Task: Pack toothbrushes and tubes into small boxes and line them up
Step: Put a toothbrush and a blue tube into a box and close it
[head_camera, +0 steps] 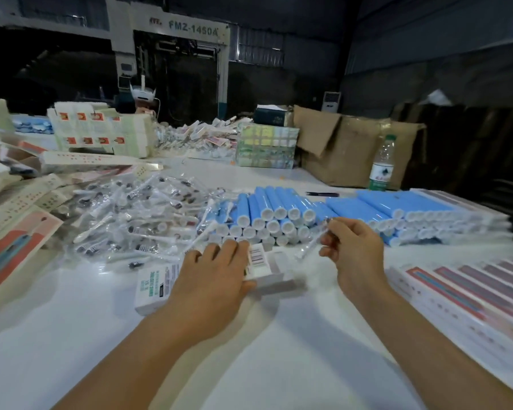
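My left hand (211,273) lies on a small white box (157,287) with a barcode flap, holding it down on the white table (249,365); the box's open end faces right. My right hand (351,247) pinches a wrapped toothbrush (311,241) just right of that opening, head end up. A heap of wrapped toothbrushes (131,214) spreads behind the box on the left. Blue tubes (273,211) with white caps are stacked behind my hands, with more blue tubes (397,211) to the right.
Filled boxes (471,285) lie side by side in a row at the right. Flat box blanks (15,238) pile up at the left. A water bottle (382,164), a pen (322,194), brown cartons (353,149) and stacked packs (267,147) stand farther back.
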{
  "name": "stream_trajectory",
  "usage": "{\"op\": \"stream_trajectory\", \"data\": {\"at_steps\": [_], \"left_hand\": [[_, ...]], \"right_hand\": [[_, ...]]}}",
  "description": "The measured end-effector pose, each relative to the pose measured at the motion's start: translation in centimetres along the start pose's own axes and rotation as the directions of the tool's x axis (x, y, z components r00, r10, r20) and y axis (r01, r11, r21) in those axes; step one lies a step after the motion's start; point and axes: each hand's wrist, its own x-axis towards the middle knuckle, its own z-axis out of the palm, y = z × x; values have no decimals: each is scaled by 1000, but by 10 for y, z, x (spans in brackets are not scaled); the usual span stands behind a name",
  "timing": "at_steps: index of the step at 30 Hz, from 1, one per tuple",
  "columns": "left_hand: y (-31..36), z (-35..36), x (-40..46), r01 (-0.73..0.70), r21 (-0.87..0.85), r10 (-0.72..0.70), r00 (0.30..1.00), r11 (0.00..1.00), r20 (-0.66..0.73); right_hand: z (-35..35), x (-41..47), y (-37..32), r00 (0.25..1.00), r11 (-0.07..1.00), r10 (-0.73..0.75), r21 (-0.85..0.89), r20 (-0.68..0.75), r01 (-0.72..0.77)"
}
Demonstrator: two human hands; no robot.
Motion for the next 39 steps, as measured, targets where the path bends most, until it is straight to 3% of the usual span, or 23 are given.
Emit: {"op": "stream_trajectory", "data": {"at_steps": [6,10,13,18,25,36,39], "left_hand": [[11,-1,3,9,-10,-9,999,1000,-44],[23,2,2,3,-17,-4,998,1000,-66],[26,1,5,14,-7,-15,995,1000,-102],[15,1,7,102,1,-101,989,995,-104],[16,6,8,138,54,-132,985,989,-108],[28,17,2,47,164,-31,995,985,-99],[32,14,2,63,172,-47,994,983,-100]], "right_hand": [[6,-11,13,999,1000,6,-29,37,-5],[13,-29,31,992,938,-47,-337,117,84],[21,-36,34,963,902,23,-420,267,95],[6,-35,19,952,852,-254,-426,170,303],[14,-52,26,941,826,-144,-487,305,284],[16,-44,37,954,825,46,-550,295,131],[18,-48,37,956,825,19,-545,292,150]]}}
